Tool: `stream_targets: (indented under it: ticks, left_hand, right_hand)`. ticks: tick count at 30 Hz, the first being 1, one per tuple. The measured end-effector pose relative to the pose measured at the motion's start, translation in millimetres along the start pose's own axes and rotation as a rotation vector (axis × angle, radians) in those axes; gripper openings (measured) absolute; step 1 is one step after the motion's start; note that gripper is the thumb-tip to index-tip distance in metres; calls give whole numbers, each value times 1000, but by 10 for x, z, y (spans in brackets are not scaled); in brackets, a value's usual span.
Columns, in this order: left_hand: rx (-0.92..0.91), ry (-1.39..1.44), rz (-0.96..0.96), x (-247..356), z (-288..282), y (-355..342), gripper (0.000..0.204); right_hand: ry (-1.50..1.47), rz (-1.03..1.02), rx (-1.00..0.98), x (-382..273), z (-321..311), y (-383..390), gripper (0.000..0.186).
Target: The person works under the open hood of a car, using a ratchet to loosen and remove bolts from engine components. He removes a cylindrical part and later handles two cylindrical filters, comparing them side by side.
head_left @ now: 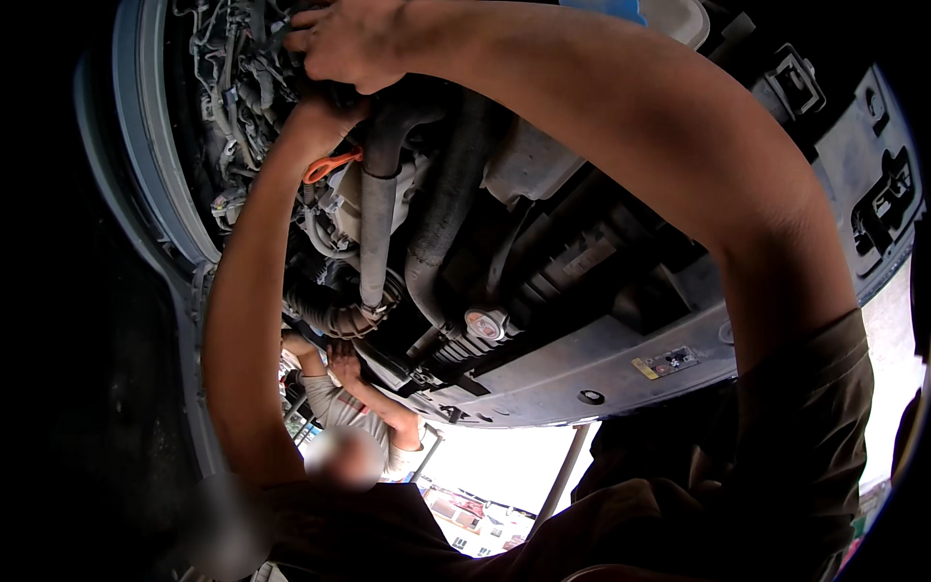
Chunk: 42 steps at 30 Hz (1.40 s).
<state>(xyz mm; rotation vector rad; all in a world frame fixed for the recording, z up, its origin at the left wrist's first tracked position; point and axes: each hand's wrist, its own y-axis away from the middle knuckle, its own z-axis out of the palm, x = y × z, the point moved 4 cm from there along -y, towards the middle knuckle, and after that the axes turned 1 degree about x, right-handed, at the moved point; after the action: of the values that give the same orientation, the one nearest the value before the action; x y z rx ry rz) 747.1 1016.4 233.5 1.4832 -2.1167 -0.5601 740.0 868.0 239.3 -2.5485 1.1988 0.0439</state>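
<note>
Both my arms reach into an open car engine bay, and my hands meet at the top of the view. My right hand is bent over dark engine parts with its fingers curled; whatever they grip is out of sight. Just below it, my left hand goes in among the parts, its fingers hidden. An orange dipstick loop handle sits right beside my left wrist. Nearby runs a grey pipe, joined to a black hose at its upper end.
A thick black radiator hose leads to a round cap. Wiring crowds the left side. The painted front panel curves across below. Another person leans in at lower left, hands at the bay's edge.
</note>
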Motion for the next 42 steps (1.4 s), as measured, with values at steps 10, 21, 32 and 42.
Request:
stream_targets:
  ticks: [10, 21, 32, 42]
  left_hand:
    - [161, 74, -127, -5, -150, 132, 77]
    - [15, -25, -188, 29, -165, 214, 55]
    - [122, 26, 0, 41, -114, 223, 63]
    - [-15, 29, -56, -110, 104, 77, 66]
  right_hand:
    - [-59, -45, 14, 65, -15, 7, 40]
    - [-161, -70, -107, -19, -145, 11, 41]
    - [-139, 45, -174, -83, -108, -29, 32]
    - [-151, 27, -186, -83, -123, -14, 38]
